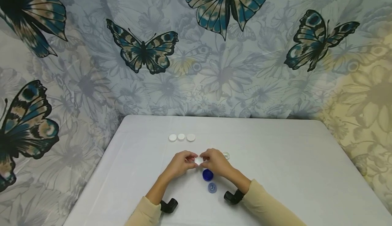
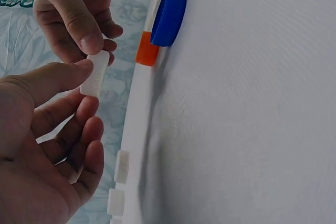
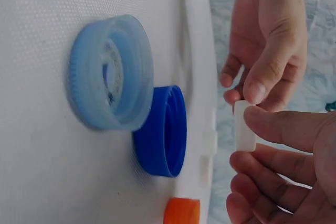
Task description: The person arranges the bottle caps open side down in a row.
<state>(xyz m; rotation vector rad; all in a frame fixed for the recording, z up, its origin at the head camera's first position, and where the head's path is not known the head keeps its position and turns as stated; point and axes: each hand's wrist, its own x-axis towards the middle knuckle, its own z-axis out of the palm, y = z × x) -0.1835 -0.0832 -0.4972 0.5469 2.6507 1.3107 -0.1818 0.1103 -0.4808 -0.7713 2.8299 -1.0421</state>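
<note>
Both hands meet above the table and pinch a small white bottle cap (image 1: pixel 198 160) with ridged sides between them. My left hand (image 1: pixel 180 164) has its thumb and fingertips on the cap's left side. From the other side, my right hand (image 1: pixel 218 161) holds it with thumb and fingertips. In the left wrist view the white cap (image 2: pixel 95 74) is tilted, with its ridges visible. Just below the right hand on the table lies a dark blue cap (image 1: pixel 208 175), and nearer me a light blue cap (image 1: pixel 212 187), its hollow side showing in the right wrist view.
Three white caps (image 1: pixel 181 137) sit in a row farther back on the white table (image 1: pixel 147 134). A pale cap (image 1: pixel 226 155) lies partly behind the right hand. An orange cap (image 3: pixel 182 212) stands near the dark blue one. Butterfly-patterned cloth (image 1: pixel 199 66) hangs behind the table.
</note>
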